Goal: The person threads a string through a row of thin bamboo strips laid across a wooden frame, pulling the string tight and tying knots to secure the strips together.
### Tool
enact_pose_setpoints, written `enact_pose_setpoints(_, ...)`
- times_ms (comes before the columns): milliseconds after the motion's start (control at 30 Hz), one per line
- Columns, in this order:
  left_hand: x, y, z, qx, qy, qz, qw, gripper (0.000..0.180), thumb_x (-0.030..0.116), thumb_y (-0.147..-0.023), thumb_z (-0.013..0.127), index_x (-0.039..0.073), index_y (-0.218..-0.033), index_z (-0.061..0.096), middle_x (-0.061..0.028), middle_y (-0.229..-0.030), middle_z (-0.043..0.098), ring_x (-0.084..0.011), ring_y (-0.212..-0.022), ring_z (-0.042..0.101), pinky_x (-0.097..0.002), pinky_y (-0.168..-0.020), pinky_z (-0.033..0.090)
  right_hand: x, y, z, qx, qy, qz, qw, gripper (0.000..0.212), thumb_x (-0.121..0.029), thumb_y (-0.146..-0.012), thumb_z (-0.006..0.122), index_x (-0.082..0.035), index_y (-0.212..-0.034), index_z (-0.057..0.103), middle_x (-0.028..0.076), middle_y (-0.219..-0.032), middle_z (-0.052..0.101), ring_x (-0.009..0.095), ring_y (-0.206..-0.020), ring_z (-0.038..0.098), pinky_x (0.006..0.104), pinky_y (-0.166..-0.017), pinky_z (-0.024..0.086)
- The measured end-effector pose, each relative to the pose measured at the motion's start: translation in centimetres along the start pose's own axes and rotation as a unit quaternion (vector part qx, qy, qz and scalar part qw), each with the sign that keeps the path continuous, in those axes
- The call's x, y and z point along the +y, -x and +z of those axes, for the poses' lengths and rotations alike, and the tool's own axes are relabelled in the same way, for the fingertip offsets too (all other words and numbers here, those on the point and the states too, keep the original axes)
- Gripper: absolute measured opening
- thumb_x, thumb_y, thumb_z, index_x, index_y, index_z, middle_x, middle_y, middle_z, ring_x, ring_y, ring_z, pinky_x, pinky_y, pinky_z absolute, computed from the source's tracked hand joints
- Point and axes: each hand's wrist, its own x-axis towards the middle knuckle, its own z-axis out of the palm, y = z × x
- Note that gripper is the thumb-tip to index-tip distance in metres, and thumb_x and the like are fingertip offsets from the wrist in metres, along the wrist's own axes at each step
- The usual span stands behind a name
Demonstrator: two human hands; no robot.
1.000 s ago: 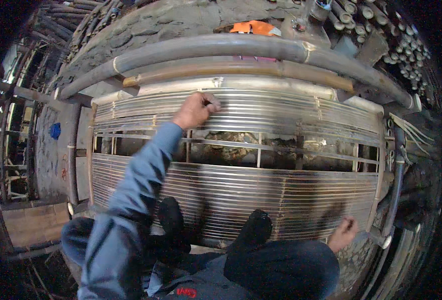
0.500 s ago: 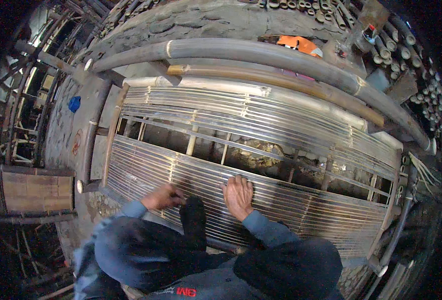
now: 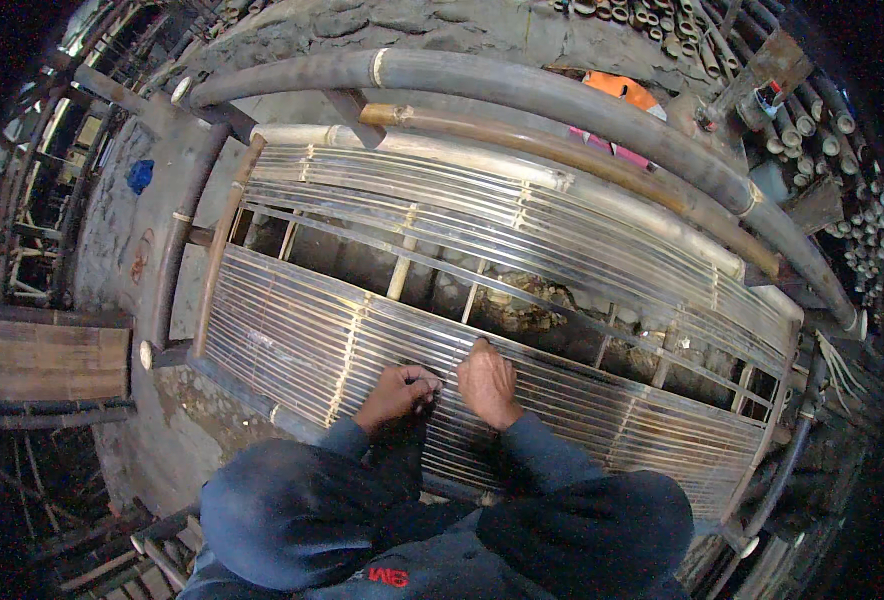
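A long bamboo bench with a slatted surface [image 3: 292, 330] lies in front of me, its thin split-bamboo strips running left to right. Pale cross bindings [image 3: 354, 352] tie the strips together. My left hand [image 3: 399, 393] hovers over or rests on the near strips, thumb and fingers pinched together; whatever is between them is too small to make out. Just to its right, my right hand [image 3: 488, 378] is closed on the near strips, knuckles up beside the open gap; its fingertips are mostly hidden. A single loose-looking bamboo strip [image 3: 552, 305] spans the gap lengthwise.
Thick bamboo rails [image 3: 522, 85] frame the bench's far side. Cut bamboo poles [image 3: 812, 130] are stacked at the far right, near an orange item [image 3: 624, 92]. A blue scrap [image 3: 140, 177] lies on the floor at left, above a low bamboo panel [image 3: 57, 358].
My left hand has moved right, close to my right hand. The right hand's spread fingers have curled closed. My view has shifted slightly.
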Motion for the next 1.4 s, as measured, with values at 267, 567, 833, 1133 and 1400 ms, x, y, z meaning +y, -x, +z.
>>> enact_pose_setpoints(267, 2.2, -1.7, -0.1, 0.131, -0.190, 0.257, 0.939, 0.018, 0.016, -0.095, 0.064, 0.001, -0.102, 0.072, -0.0099, -0.086, 0.072, -0.0202, -0.081, 0.069, -0.0338, -0.075, 0.055, 1.9, 1.6, 0.7, 0.123, -0.104, -0.030, 0.987, 0.024, -0.021, -0.094, 0.064, 0.001, -0.098, 0.054, 0.023, -0.090, 0.060, 0.042, -0.083, 0.064, 0.0529, -0.068, 0.049)
enact_pose_setpoints(567, 0.6, -1.9, 1.9, 0.061, -0.220, 0.211, 0.951, 0.015, 0.007, -0.089, 0.062, 0.000, -0.099, 0.071, -0.0194, -0.094, 0.072, -0.0312, -0.087, 0.071, -0.0382, -0.080, 0.054, 0.8, 0.8, 3.4, 0.090, 0.195, -0.078, 0.974, 0.013, -0.010, -0.085, 0.060, -0.001, -0.093, 0.057, 0.017, -0.090, 0.061, 0.032, -0.081, 0.069, 0.0414, -0.064, 0.059)
enact_pose_setpoints(833, 4.5, -3.7, 1.3, 0.121, -0.299, 0.339, 0.884, 0.031, 0.006, -0.085, 0.064, 0.009, -0.115, 0.067, -0.0121, -0.099, 0.061, -0.0311, -0.094, 0.062, -0.0424, -0.080, 0.050, 5.9, 0.9, 1.9, -0.020, -0.265, 0.021, 0.964, 0.014, -0.013, -0.095, 0.058, -0.002, -0.090, 0.051, 0.011, -0.083, 0.061, 0.021, -0.077, 0.068, 0.0370, -0.064, 0.055)
enact_pose_setpoints(1133, 5.6, -5.9, 3.3, -0.152, -0.570, 0.445, 0.674, 0.030, 0.021, -0.091, 0.057, 0.016, -0.118, 0.070, -0.0113, -0.127, 0.056, -0.0313, -0.130, 0.047, -0.0457, -0.104, 0.039, 9.2, 5.6, -5.4, 0.043, -0.177, 0.022, 0.983, 0.020, -0.020, -0.098, 0.057, 0.000, -0.098, 0.059, 0.022, -0.087, 0.063, 0.040, -0.085, 0.065, 0.0460, -0.076, 0.050)
enact_pose_setpoints(1400, 6.3, -5.4, 2.6, -0.189, -0.600, 0.493, 0.601, 0.026, 0.022, -0.088, 0.059, 0.015, -0.110, 0.070, -0.0092, -0.123, 0.056, -0.0302, -0.127, 0.048, -0.0474, -0.105, 0.038, 7.0, 8.1, -3.4, -0.077, -0.063, -0.020, 0.995, 0.020, -0.019, -0.095, 0.059, 0.000, -0.100, 0.060, 0.025, -0.088, 0.063, 0.046, -0.086, 0.062, 0.0528, -0.075, 0.049)
